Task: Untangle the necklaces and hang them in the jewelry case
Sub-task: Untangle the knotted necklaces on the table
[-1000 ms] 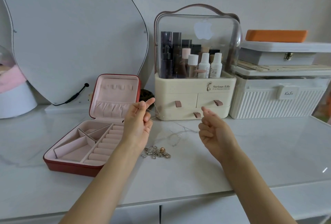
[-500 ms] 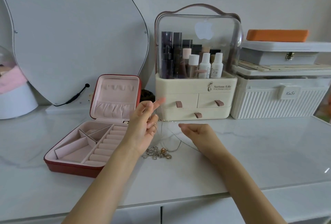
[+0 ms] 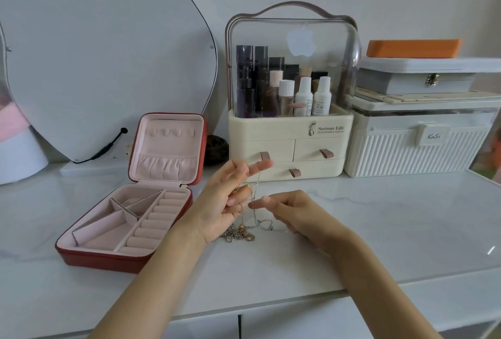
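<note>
Item: jewelry case [image 3: 130, 219], red outside, pink lining, standing open on the white marble-look counter [image 3: 379, 230]. Its lid stands upright at the back, showing a row of small hook tabs above a gathered pocket. The tray has angled dividers on the left and a column of ring rolls on the right. No chain lies in it.

Item: tangled necklaces [image 3: 241, 233], a small heap of silver and gold-toned chain with rose-coloured beads, lying on the counter just right of the case's front corner. Thin strands rise from the heap to the left hand.

Item: left hand [image 3: 227, 197], raised above the heap, right of the case, palm turned inward. Thumb and a finger pinch a fine chain near its top; the other fingers are spread. A gold-toned ring or clasp shows by the middle fingers.

Item: right hand [image 3: 290, 211], low over the counter, farther right of the case, near the heap. Fingers are curled, forefinger and thumb pointing toward the hanging strands; whether they actually pinch a strand cannot be told.

Item: cream cosmetic organiser [image 3: 290, 146], right of the case's lid, with clear dome, bottles and three drawers.

Item: white ribbed box [image 3: 417, 149], beyond the organiser, stacked with a grey box and an orange block.

Item: curved mirror [image 3: 108, 54], behind the case, leaning on the wall.
</note>
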